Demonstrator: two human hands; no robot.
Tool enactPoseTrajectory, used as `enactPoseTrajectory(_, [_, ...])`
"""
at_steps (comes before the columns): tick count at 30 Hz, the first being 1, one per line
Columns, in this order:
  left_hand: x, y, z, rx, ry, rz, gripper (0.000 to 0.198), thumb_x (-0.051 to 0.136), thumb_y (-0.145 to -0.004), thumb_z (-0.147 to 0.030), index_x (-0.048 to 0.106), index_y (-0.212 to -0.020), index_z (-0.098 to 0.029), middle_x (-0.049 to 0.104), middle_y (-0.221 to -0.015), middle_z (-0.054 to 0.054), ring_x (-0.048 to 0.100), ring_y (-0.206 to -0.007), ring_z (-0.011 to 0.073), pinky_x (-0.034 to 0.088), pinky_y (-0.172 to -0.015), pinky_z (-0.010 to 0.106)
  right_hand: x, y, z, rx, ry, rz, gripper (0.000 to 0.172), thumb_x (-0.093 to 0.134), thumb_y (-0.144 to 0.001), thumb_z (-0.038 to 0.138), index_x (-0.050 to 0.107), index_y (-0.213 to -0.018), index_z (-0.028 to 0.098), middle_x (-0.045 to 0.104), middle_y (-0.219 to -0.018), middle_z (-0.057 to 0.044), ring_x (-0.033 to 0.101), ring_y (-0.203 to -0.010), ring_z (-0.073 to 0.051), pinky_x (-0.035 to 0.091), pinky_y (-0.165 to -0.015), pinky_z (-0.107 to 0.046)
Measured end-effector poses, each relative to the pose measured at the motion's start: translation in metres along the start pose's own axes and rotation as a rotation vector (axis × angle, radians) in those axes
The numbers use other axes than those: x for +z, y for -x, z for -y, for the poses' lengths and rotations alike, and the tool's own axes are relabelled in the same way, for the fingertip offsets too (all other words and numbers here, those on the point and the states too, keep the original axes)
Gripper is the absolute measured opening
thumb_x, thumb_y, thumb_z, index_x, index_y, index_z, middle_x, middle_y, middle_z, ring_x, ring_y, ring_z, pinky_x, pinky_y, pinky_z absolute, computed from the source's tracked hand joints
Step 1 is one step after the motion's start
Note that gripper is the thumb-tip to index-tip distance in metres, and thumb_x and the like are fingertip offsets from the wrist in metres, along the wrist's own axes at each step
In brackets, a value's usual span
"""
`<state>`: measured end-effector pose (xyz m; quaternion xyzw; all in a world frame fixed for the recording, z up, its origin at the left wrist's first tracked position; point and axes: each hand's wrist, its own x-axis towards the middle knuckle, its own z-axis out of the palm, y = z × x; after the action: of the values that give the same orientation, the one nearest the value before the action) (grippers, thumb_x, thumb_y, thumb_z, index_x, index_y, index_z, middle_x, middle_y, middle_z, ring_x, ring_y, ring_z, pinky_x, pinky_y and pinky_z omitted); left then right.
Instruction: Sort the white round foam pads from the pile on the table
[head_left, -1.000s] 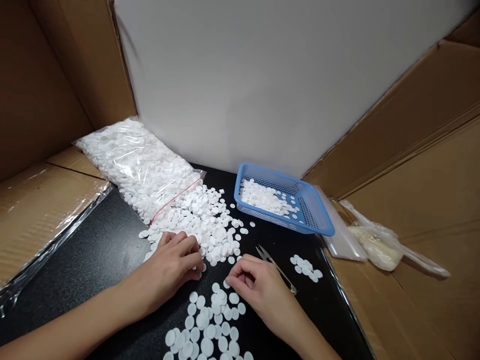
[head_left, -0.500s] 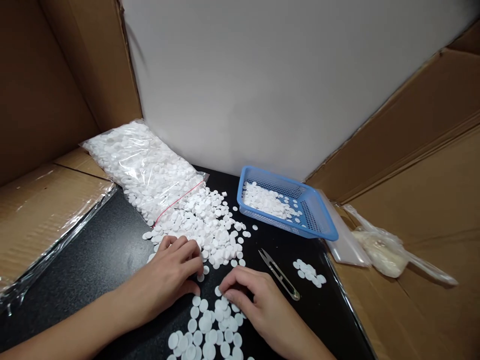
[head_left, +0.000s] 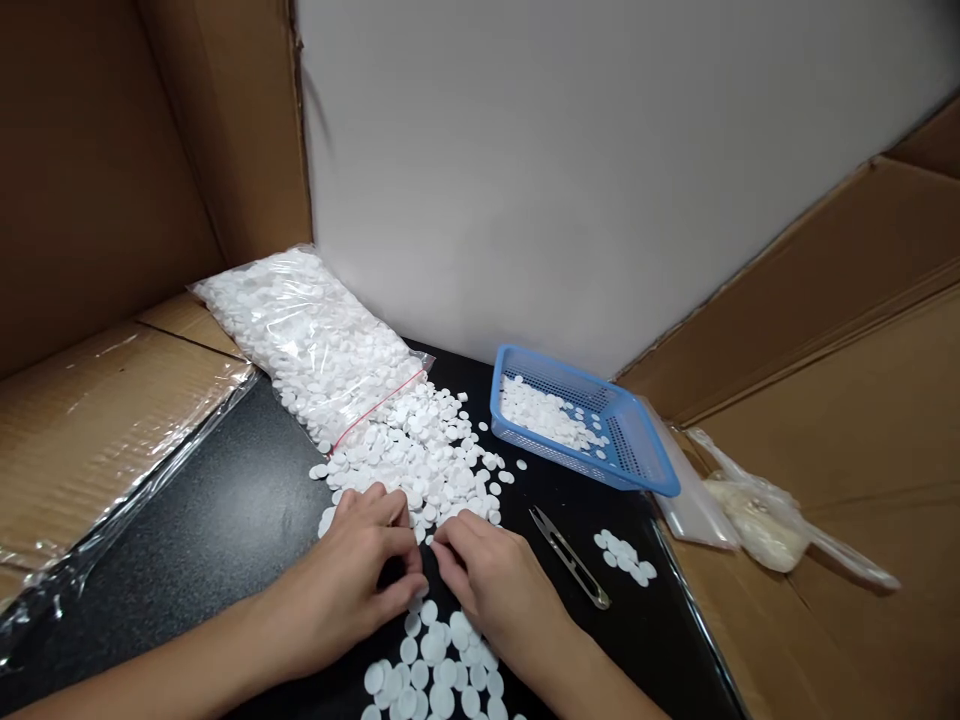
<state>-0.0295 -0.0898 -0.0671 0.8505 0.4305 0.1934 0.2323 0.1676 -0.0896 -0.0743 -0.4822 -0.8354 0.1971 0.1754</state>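
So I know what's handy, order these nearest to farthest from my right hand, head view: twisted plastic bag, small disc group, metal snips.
1. Metal snips: just right of your right hand.
2. Small disc group: farther right, on the tabletop.
3. Twisted plastic bag: farthest right, past the tabletop's edge.

No text, label, brand, number or sign could be read on the zip bag (head_left: pixel 300 310), the blue plastic basket (head_left: pixel 574 461), the thread snips (head_left: pixel 558 539) or the cardboard (head_left: pixel 112 410).

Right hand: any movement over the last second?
Yes: judged against the thread snips, the right hand has shifted left, opening a gap where it overlapped them, and slightly forward, toward the heaped white discs.
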Motion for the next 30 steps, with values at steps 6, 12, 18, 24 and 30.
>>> enactPoseTrajectory(6, [0.001, 0.004, -0.001, -0.116, 0.044, 0.073, 0.015, 0.071, -0.085, -0.010, 0.064, -0.077, -0.021, 0.060, -0.089, 0.000, 0.051, -0.090, 0.0231, 0.031, -0.081, 0.039, -0.013, 0.005, 0.009, 0.292, -0.344, 0.156, 0.023, 0.056, -0.087, 0.013, 0.054, -0.066, 0.020, 0.040, -0.054, 0.008, 0.039, -0.049, -0.010, 0.029, -0.046, -0.021])
enactPoseTrajectory(12, [-0.006, -0.001, 0.012, -0.076, 0.070, -0.038, 0.021, 0.053, -0.095, -0.006, 0.063, -0.086, -0.023, 0.062, -0.087, -0.001, 0.052, -0.085, 0.0204, 0.029, -0.075, 0.036, -0.006, 0.008, 0.005, 0.185, -0.262, 0.093, 0.010, 0.058, -0.092, 0.013, 0.063, -0.087, 0.020, 0.059, -0.078, 0.001, 0.056, -0.068, -0.016, 0.041, -0.062, -0.025])
enactPoseTrajectory(18, [-0.006, -0.002, 0.013, -0.025, 0.023, -0.015, 0.019, 0.054, -0.097, -0.009, 0.065, -0.095, -0.025, 0.060, -0.092, 0.000, 0.051, -0.088, 0.0214, 0.029, -0.078, 0.037, -0.010, 0.001, 0.011, 0.217, -0.206, 0.179, 0.014, 0.064, -0.088, 0.008, 0.062, -0.081, 0.021, 0.058, -0.077, 0.002, 0.056, -0.069, -0.015, 0.039, -0.061, -0.025])
enactPoseTrajectory(24, [0.007, -0.004, 0.010, -0.004, -0.121, -0.038, 0.012, 0.058, -0.095, -0.010, 0.061, -0.093, -0.022, 0.060, -0.091, 0.000, 0.049, -0.087, 0.0222, 0.027, -0.077, 0.037, -0.032, 0.013, 0.006, 0.283, -0.307, 0.298, 0.014, 0.067, -0.083, 0.009, 0.065, -0.077, 0.021, 0.059, -0.075, 0.003, 0.055, -0.066, -0.014, 0.039, -0.059, -0.023])
enactPoseTrajectory(30, [0.013, -0.009, 0.010, 0.005, -0.182, -0.070, 0.015, 0.063, -0.091, -0.007, 0.057, -0.087, -0.020, 0.059, -0.088, -0.001, 0.048, -0.085, 0.0216, 0.026, -0.076, 0.036, -0.032, 0.028, -0.033, 0.280, -0.246, 0.029, 0.016, 0.051, -0.096, 0.022, 0.063, -0.086, 0.023, 0.063, -0.081, -0.001, 0.060, -0.071, -0.019, 0.044, -0.064, -0.028])
